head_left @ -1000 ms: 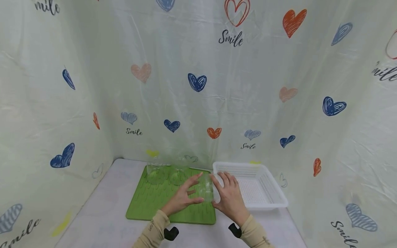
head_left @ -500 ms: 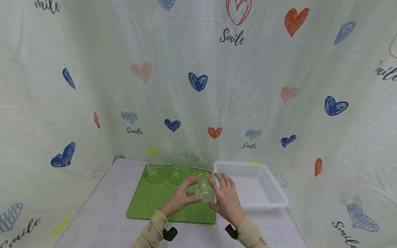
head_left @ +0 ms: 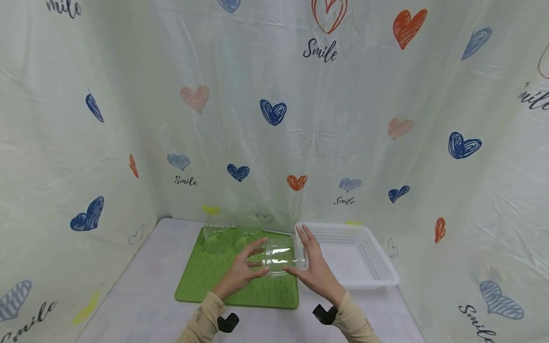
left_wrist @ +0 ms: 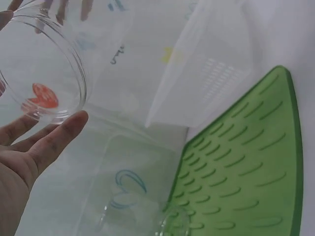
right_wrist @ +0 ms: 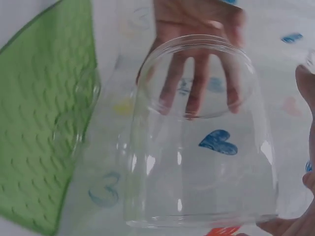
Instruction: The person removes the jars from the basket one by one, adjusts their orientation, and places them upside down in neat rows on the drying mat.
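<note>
A clear jar (head_left: 279, 257) is held on its side between both hands, above the right part of the green ridged mat (head_left: 206, 286). My left hand (head_left: 240, 272) holds its mouth end, thumb below and fingers above; in the left wrist view a fingertip meets the ringed rim (left_wrist: 81, 81). At the base end, my right hand (head_left: 319, 272) grips the jar, thumb low and fingers stretched up the far side. Through the clear wall (right_wrist: 197, 182) in the right wrist view, the left fingers show spread behind the mouth.
Two more clear vessels, one at the left (head_left: 216, 238) and one beside it (head_left: 249, 234), stand on the mat's back part. A white perforated basket (head_left: 364, 284) sits right of the mat. A heart-printed curtain (head_left: 274, 143) encloses the white table (head_left: 141, 286).
The jar has turned so its side now lies across the view, mouth to the left. My left hand has shifted slightly left, and the right fingers have straightened upward.
</note>
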Demonstrator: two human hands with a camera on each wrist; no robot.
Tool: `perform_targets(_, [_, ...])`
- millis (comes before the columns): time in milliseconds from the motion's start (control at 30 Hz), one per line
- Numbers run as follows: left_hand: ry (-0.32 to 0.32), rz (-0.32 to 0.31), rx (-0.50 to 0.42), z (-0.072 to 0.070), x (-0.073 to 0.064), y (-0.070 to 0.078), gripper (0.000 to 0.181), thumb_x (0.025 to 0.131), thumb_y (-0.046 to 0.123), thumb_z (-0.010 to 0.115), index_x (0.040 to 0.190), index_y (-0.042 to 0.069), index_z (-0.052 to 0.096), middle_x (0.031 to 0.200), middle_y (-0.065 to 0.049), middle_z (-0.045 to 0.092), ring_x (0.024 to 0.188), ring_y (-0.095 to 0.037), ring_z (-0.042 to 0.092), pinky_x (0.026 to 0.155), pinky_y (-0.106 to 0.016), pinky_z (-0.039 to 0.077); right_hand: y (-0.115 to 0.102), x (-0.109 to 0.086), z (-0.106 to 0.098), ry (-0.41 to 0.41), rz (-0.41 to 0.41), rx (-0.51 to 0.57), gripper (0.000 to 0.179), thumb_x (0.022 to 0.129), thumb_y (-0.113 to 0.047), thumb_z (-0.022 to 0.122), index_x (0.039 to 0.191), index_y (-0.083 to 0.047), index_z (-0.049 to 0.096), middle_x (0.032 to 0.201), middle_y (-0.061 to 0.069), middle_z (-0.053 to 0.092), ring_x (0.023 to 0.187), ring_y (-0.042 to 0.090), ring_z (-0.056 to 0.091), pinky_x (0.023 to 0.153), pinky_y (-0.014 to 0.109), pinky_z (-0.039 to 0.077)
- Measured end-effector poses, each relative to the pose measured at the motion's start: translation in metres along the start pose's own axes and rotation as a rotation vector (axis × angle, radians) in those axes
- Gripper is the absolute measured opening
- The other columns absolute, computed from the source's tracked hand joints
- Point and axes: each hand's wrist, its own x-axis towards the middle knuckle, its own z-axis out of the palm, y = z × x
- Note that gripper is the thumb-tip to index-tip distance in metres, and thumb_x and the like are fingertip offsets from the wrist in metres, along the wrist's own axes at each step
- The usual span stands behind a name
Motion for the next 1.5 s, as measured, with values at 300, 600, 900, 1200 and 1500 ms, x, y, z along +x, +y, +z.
perform_targets(300, [0.01, 0.001, -0.008, -0.011, -0.005, 0.003, 0.078, 0.085, 0.022, 0.074, 0.15, 0.028, 0.032, 0.154, -0.011, 0.03, 0.128, -0.046, 0.045, 0.089, -0.036, 0.056, 0.029, 0.003, -0.003, -0.074, 0.371, 0.515, 0.08, 0.095, -0.023, 0.061, 0.155, -0.035, 0.009, 0.16, 0.018, 0.016, 0.141, 0.047, 0.027, 0.103, 0.061, 0.042])
perform_targets(600, [0.002, -0.023, 0.042, -0.013, -0.009, 0.003, 0.08, 0.084, 0.023, 0.075, 0.15, 0.033, 0.03, 0.153, -0.009, 0.031, 0.124, -0.043, 0.05, 0.088, -0.035, 0.057, 0.045, -0.004, 0.006, -0.363, 0.5, 1.009, 0.065, 0.104, -0.034, 0.04, 0.155, -0.028, 0.0, 0.157, 0.031, 0.006, 0.137, 0.053, 0.03, 0.098, 0.058, 0.047])
perform_targets(900, [0.005, 0.0, 0.004, -0.015, -0.013, -0.002, 0.081, 0.083, 0.011, 0.075, 0.15, 0.023, 0.03, 0.156, -0.011, 0.027, 0.132, -0.044, 0.041, 0.094, -0.051, 0.052, 0.047, -0.003, 0.014, -0.396, 0.507, 1.029, 0.063, 0.104, -0.032, 0.041, 0.156, -0.022, 0.005, 0.153, 0.029, 0.021, 0.131, 0.042, 0.045, 0.096, 0.05, 0.052])
perform_targets(1200, [0.104, -0.112, 0.273, -0.038, -0.032, -0.015, 0.061, 0.09, 0.032, 0.068, 0.145, 0.023, 0.043, 0.153, -0.013, 0.035, 0.14, -0.038, 0.034, 0.107, -0.06, 0.038, 0.055, 0.01, 0.017, -0.236, 0.584, 0.878, 0.073, 0.097, -0.036, 0.057, 0.155, -0.024, 0.014, 0.149, 0.027, 0.028, 0.129, 0.045, 0.045, 0.09, 0.05, 0.055])
perform_targets(1500, [0.24, -0.425, 0.57, -0.086, -0.076, -0.039, 0.067, 0.091, 0.054, 0.058, 0.141, 0.01, 0.048, 0.152, -0.025, 0.03, 0.138, -0.05, 0.029, 0.105, -0.069, 0.03, 0.06, 0.028, 0.014, -0.11, 0.609, 0.717, 0.078, 0.09, -0.037, 0.068, 0.153, -0.025, 0.024, 0.152, 0.029, 0.023, 0.129, 0.048, 0.044, 0.085, 0.048, 0.058])
